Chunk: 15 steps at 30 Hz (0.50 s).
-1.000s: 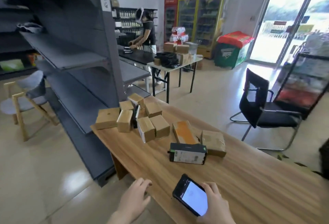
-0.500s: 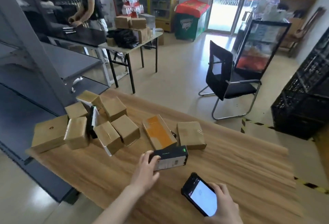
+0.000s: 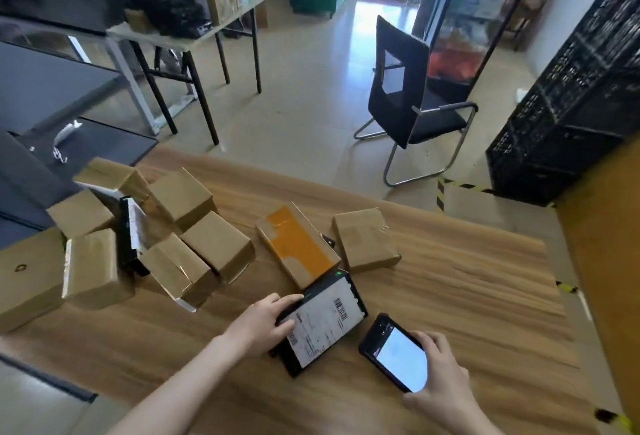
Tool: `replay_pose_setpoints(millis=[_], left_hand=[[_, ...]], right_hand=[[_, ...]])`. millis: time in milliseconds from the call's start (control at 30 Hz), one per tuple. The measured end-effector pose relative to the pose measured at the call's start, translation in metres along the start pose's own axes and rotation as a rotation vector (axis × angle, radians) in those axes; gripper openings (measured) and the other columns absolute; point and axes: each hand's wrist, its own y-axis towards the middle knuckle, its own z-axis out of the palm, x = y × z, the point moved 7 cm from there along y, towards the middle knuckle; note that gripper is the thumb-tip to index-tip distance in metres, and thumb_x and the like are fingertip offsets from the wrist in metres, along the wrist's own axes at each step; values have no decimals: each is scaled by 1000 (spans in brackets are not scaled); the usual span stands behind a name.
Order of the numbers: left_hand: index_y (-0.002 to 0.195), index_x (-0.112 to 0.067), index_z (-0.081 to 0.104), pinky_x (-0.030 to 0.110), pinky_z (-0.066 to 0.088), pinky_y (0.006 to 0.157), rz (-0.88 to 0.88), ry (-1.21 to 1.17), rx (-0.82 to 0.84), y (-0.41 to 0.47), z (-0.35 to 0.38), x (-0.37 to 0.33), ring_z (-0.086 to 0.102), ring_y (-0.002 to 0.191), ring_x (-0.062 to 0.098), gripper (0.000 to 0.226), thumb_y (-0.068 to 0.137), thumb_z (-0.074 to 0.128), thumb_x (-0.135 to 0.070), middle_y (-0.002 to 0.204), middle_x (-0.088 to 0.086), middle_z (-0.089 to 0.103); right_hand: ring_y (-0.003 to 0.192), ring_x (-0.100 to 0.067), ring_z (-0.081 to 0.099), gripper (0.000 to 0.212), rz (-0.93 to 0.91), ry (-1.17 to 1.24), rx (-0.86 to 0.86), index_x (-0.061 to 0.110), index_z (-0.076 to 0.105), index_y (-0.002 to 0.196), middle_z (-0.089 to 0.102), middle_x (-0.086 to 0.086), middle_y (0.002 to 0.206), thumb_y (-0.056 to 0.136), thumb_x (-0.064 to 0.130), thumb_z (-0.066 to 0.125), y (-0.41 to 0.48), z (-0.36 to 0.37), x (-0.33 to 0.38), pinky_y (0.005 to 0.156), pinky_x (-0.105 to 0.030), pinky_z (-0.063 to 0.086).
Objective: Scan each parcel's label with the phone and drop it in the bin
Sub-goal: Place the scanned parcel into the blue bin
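I see a tiled floor (image 3: 311,88) running back to a glazed door. A wooden table (image 3: 450,313) fills the near half of my view. At the right stands a stack of black crates (image 3: 571,88). A black chair (image 3: 408,95) stands on the floor beyond the table, and a folding table (image 3: 138,35) stands far left.

On the wooden table, at the left, lies a cluster of cardboard boxes (image 3: 180,192). An orange-taped box (image 3: 298,244) and a plain brown box (image 3: 365,239) lie side by side near the centre.

The black parcel (image 3: 322,324) sits just in front of the orange-taped box, tilted, with its white barcode label facing me. I cannot tell whether its lower edge rests on the wood.

My left hand (image 3: 263,324) grips the parcel's left edge, fingers curled over it. My right hand (image 3: 440,375) holds the phone (image 3: 398,355) just right of the parcel, fingers wrapped round its far side, its lit screen facing up.
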Motion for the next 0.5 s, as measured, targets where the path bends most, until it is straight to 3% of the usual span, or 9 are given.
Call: replay_pose_setpoints(millis=[100, 200, 367, 433, 500], left_hand=[[147, -39, 34, 22, 44, 80, -19, -13, 3, 3, 5, 8, 52, 95, 8, 48, 99, 42, -42, 109, -12, 43], [149, -34, 32, 24, 45, 92, -18, 17, -66, 5, 11, 5, 47, 113, 9, 51, 99, 45, -38, 128, -8, 43], [148, -42, 14, 48, 29, 113, -90, 204, -28, -2, 41, -12, 16, 141, 20, 93, 72, 55, -75, 150, -2, 15], [147, -44, 6, 52, 23, 115, -127, 267, 6, -4, 52, -15, 4, 144, 25, 101, 68, 63, -71, 152, 2, 4], [147, -46, 4, 52, 23, 114, -142, 286, 2, -3, 53, -13, 4, 143, 28, 102, 70, 69, -61, 152, 7, 5]], right_hand=[[116, -1, 43, 104, 22, 2, 17, 38, 31, 138, 25, 21, 121, 42, 42, 70, 0, 8, 3, 87, -30, 36], [114, -1, 44, 103, 38, -2, 30, 38, 32, 138, 24, 21, 118, 43, 41, 70, 1, 14, 5, 84, -30, 34], [103, 3, 38, 102, 63, 12, 47, 37, 32, 138, 25, 21, 117, 43, 39, 70, 5, 19, 6, 84, -31, 32], [101, 2, 38, 102, 59, -7, 48, 37, 32, 138, 24, 21, 118, 43, 39, 71, 6, 17, 7, 86, -30, 31], [104, -1, 41, 103, 36, -34, 46, 37, 31, 139, 25, 21, 123, 44, 38, 71, 7, 13, 9, 88, -29, 29]])
